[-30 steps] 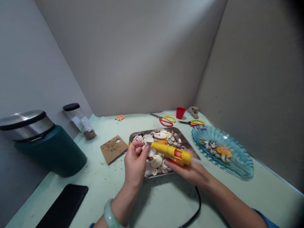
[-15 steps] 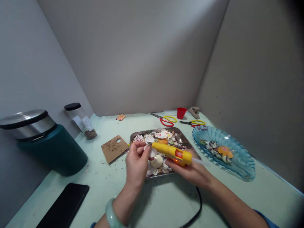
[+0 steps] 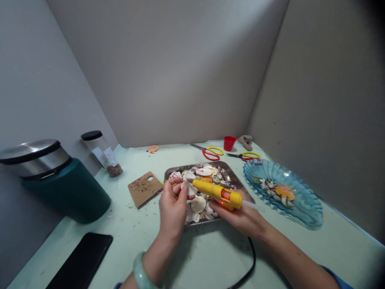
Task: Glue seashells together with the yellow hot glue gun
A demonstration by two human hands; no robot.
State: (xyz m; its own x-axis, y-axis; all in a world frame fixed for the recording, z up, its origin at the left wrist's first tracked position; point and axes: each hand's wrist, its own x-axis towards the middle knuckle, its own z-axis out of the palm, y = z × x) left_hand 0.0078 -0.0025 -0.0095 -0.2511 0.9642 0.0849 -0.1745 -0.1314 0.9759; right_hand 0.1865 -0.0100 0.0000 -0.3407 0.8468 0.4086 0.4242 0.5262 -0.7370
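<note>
And here the left hand's [image 3: 172,206] grip pinches a white shell [image 3: 190,189] above the metal tray [image 3: 207,221], while the right hand [image 3: 240,214] wraps the yellow glue gun [image 3: 212,189], nozzle [image 3: 189,180] angled leftward, seemingly so tip and shell meet steadily.

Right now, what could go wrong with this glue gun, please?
The glue gun has its nozzle close to the white seashell pinched in the left hand; a slip might burn the fingers. Glue could drip onto the other seashells below. The black cable near the right hand may snag.
</note>
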